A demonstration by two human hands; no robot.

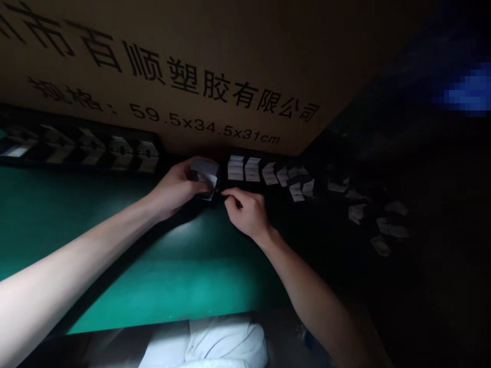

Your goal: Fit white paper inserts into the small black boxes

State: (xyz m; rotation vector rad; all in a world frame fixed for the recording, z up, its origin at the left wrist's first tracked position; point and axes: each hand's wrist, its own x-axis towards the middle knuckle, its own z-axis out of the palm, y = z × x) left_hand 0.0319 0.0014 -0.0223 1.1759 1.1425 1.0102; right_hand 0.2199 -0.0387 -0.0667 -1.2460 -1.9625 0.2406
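My left hand (pixel 180 186) is wrapped around a small pale grey box (pixel 207 167), its thumb on the near side. The box's top looks open, with a lighter inside showing. My right hand (pixel 247 209) is just to the right of it, fingers curled in and the index fingertip close to the box's lower right edge. Whether that fingertip touches the box, and whether anything small is pinched there, I cannot make out. Beyond the right hand stands a row of small white folded boxes (pixel 252 169) with raised flaps.
A big brown carton (pixel 215 46) with black printing rises behind the green table (pixel 184 286). Along its foot at left lies a dark tray (pixel 95 153) holding several small pieces with raised flaps. More small boxes (pixel 393 225) lie scattered in the dark at right.
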